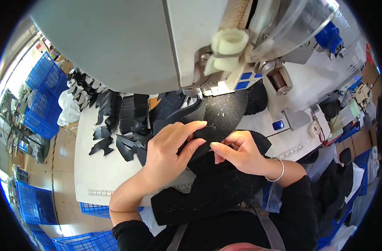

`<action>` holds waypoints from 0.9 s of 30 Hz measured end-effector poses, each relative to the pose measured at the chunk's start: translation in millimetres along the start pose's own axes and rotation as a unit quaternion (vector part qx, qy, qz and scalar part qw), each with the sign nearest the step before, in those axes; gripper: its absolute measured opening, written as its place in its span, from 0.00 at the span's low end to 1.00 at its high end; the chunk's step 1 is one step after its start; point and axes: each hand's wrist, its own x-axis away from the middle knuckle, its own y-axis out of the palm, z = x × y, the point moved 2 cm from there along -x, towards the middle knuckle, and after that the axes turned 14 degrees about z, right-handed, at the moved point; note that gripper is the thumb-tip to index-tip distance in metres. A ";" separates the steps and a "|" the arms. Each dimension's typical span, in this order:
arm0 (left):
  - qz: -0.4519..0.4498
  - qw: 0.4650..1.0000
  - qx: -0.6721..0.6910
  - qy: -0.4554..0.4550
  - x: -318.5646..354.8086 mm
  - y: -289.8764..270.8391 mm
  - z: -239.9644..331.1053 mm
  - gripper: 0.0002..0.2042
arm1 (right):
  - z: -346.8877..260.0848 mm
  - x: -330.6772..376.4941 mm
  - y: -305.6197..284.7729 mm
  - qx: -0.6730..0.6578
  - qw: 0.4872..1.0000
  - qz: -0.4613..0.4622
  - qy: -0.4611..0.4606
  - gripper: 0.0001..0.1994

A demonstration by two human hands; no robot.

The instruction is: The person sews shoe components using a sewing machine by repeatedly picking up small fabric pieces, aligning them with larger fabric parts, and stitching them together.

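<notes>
My left hand pinches a small black fabric piece between its thumb and fingers, in front of the sewing machine's needle area. Close by on the right, my right hand has its thumb pressed to curled fingers beside that piece; whatever is between them is too small to make out. Behind both hands, a black mesh fabric panel lies under the lit head of the sewing machine. More black fabric is bunched below my hands and hangs over the table's front edge onto my lap.
Stacked black cut pieces lie on the white table to the left. A thread bobbin sits on the machine, and a tape measure lies at the right. Blue crates stand on the floor at left.
</notes>
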 end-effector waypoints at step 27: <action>0.059 0.988 -0.135 0.039 -3.7 -4.2 5.3 0.23 | -7.1 -3.1 2.1 -0.009 1.000 0.017 0.000 0.15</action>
